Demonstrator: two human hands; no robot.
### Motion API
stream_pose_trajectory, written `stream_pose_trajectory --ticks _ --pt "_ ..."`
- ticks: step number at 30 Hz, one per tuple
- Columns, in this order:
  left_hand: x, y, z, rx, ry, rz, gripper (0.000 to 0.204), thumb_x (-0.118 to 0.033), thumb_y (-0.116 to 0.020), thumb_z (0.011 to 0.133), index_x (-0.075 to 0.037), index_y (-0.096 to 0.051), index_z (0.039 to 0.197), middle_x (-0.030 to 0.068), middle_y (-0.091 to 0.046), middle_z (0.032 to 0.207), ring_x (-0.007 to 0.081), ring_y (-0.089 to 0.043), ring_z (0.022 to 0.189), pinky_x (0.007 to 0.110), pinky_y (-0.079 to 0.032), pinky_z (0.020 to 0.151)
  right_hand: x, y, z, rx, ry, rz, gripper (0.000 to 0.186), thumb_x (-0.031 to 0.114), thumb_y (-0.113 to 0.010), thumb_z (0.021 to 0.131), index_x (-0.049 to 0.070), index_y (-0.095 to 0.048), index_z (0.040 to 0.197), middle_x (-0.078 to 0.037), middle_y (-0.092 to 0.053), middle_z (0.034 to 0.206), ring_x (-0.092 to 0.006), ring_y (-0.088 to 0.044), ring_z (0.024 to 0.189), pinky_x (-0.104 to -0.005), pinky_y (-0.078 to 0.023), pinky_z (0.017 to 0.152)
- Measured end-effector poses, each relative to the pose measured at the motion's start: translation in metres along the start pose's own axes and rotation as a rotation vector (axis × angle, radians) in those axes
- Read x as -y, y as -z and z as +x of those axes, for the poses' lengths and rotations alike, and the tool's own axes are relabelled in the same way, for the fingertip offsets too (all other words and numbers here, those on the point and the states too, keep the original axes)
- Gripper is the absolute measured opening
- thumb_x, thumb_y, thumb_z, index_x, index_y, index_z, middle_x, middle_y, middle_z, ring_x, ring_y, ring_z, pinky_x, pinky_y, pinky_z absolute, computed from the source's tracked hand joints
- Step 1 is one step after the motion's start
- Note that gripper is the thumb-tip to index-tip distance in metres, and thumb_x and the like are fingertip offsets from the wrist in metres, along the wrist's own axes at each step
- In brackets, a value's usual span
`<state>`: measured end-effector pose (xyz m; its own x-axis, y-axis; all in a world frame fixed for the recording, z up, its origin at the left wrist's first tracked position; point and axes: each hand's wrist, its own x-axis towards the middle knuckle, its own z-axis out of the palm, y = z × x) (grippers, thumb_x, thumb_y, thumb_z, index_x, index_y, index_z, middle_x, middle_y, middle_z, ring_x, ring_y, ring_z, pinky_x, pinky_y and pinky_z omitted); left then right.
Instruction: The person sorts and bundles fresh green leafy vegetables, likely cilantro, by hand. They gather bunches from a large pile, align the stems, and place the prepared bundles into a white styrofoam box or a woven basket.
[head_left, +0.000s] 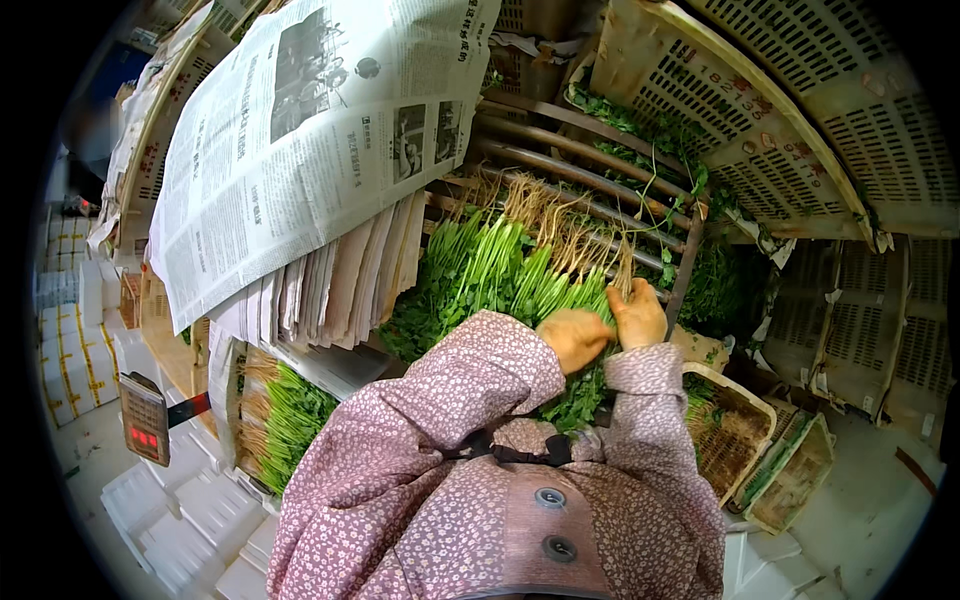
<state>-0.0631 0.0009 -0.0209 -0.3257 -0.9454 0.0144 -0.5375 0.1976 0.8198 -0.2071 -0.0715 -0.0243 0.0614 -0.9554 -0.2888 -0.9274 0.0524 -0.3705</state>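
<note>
A row of rooted leafy greens with thin green stalks (pixel 525 275) lies on a slatted metal rack (pixel 590 157), brown roots pointing away from me. At the row's right end, my right hand (pixel 640 312) is closed round the root end of a bunch, thumb up along the pale roots. My left hand (pixel 575 340) is curled just left of it, over the stalks. Its fingers are turned under, so what they hold is hidden. Leaves (pixel 575 405) show below my hands, between my sleeves.
A thick newspaper stack (pixel 330 150) stands left of the greens. Beyond it hang a scale display (pixel 147 425) and another pile of greens (pixel 290 415). Big plastic crates (pixel 720 110) lean at the far right; a smaller crate (pixel 735 430) sits near my right arm. White foam boxes (pixel 165 510) lie lower left.
</note>
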Motion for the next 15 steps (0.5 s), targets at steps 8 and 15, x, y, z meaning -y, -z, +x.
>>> stream_pose_trajectory --ticks 8,15 --pt "0.03 -0.011 0.052 0.137 0.567 0.478 0.037 -0.025 -0.063 0.084 -0.001 -0.052 0.109 0.0139 -0.063 0.091 0.0242 -0.065 0.08 0.036 -0.052 0.066 0.03 0.007 0.012 0.054 -0.089 -0.076 0.054 0.046 -0.06 0.082 0.0 -0.062 0.11 -0.022 -0.061 0.11 -0.0342 -0.058 0.104 -0.0389 -0.045 0.089" --pt "0.016 0.028 0.025 -0.003 0.517 -0.177 0.047 -0.027 -0.064 0.087 -0.004 -0.054 0.128 0.0149 -0.06 0.12 0.026 -0.06 0.108 0.035 -0.049 0.09 -0.006 -0.022 0.008 0.001 -0.304 1.194 0.056 0.031 -0.065 0.086 -0.003 -0.05 0.128 -0.013 -0.057 0.124 -0.0272 -0.054 0.114 -0.0361 -0.037 0.099"
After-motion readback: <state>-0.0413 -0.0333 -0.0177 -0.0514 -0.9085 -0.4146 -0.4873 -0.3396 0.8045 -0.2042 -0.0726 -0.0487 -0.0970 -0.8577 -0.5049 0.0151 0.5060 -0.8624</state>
